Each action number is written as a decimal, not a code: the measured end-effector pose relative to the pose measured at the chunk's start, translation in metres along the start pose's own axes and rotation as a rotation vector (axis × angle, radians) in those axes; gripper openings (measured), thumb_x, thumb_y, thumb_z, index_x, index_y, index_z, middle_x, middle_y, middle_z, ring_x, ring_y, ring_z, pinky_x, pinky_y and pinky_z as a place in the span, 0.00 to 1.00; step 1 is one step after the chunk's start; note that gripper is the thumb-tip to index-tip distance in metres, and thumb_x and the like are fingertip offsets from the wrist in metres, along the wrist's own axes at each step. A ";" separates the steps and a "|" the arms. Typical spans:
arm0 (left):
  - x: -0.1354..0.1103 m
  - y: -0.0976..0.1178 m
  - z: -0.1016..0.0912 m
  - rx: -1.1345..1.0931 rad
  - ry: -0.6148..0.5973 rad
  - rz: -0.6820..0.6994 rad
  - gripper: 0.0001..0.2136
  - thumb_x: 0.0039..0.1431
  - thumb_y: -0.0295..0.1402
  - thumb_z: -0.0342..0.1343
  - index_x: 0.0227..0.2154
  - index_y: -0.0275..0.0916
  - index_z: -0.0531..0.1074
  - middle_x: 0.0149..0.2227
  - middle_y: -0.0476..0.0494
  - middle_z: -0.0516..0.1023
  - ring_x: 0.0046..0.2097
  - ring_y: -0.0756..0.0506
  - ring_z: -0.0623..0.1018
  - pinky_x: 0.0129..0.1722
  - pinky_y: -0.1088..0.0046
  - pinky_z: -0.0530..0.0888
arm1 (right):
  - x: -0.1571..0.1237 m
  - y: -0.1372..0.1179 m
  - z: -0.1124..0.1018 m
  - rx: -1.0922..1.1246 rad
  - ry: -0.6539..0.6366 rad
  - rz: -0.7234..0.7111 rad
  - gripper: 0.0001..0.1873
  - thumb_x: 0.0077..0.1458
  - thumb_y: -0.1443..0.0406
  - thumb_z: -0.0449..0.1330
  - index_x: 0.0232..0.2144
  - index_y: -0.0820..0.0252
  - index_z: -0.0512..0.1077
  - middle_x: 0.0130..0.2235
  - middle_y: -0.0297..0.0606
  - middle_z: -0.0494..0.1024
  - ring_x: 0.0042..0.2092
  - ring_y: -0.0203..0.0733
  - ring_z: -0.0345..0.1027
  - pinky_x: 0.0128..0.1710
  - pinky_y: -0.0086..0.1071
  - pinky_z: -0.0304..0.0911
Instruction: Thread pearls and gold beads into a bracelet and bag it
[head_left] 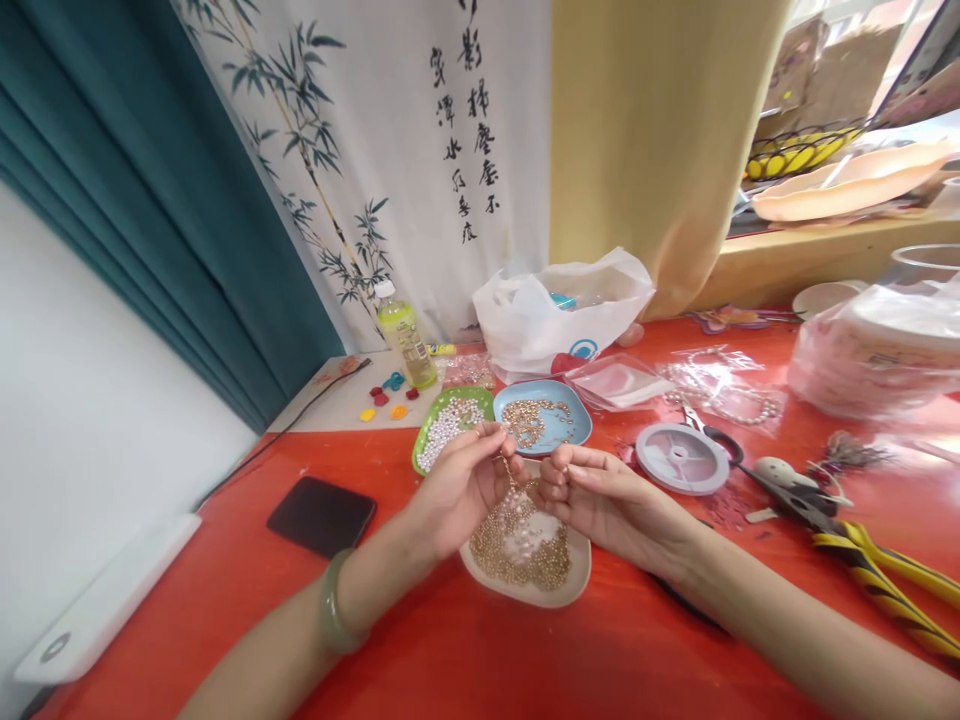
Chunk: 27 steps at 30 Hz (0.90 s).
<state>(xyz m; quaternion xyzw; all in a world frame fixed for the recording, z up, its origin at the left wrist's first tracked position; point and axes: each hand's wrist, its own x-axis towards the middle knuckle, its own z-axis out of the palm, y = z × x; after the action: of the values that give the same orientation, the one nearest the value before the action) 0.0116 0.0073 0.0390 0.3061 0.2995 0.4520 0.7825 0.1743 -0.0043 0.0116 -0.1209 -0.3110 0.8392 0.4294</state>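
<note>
My left hand [466,487] pinches the top of a beaded strand [509,472] of small gold beads. White pearl-like beads appear to hang from it over a cream dish [551,597] filled with small gold beads. To its right, my right hand [607,495] is closed, thumb against index finger. A tiny light spot shows at those fingertips, too small to name. Just behind the hands sit a green dish [421,440] of white beads and a blue dish [574,428] of rose-gold beads. A green bangle circles my left wrist.
A black phone [322,515] lies at left. Rightward are a spool [681,458], scissors [720,440] and yellow-black pliers [874,565]. Behind stand a drink bottle [407,340] and a white plastic bag [525,320]. A wrapped tub [885,350] is at far right.
</note>
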 end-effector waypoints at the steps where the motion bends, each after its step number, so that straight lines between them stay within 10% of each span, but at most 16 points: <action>1: 0.000 0.000 0.000 0.002 -0.001 0.004 0.02 0.53 0.24 0.50 0.29 0.35 0.63 0.25 0.51 0.66 0.27 0.55 0.70 0.30 0.81 0.70 | 0.000 0.000 0.000 0.007 0.002 -0.003 0.04 0.43 0.69 0.64 0.26 0.63 0.72 0.26 0.31 0.69 0.31 0.29 0.63 0.38 0.26 0.58; 9: 0.001 0.003 -0.005 0.206 -0.018 0.091 0.05 0.51 0.26 0.52 0.33 0.37 0.67 0.24 0.51 0.66 0.28 0.54 0.69 0.28 0.80 0.69 | -0.001 -0.011 0.007 -0.008 0.034 -0.014 0.04 0.42 0.69 0.64 0.26 0.62 0.73 0.25 0.30 0.71 0.30 0.28 0.65 0.37 0.24 0.62; 27: -0.003 0.010 0.000 0.610 -0.204 -0.202 0.12 0.38 0.25 0.61 0.29 0.34 0.69 0.30 0.44 0.72 0.30 0.51 0.72 0.29 0.75 0.67 | -0.002 -0.017 0.006 -0.251 0.080 0.011 0.04 0.42 0.69 0.64 0.26 0.63 0.74 0.27 0.33 0.76 0.33 0.31 0.70 0.39 0.26 0.64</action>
<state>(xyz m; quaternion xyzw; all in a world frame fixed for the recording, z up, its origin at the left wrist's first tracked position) 0.0054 0.0084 0.0471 0.5385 0.3699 0.2287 0.7217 0.1841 -0.0008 0.0266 -0.2089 -0.3953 0.7907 0.4183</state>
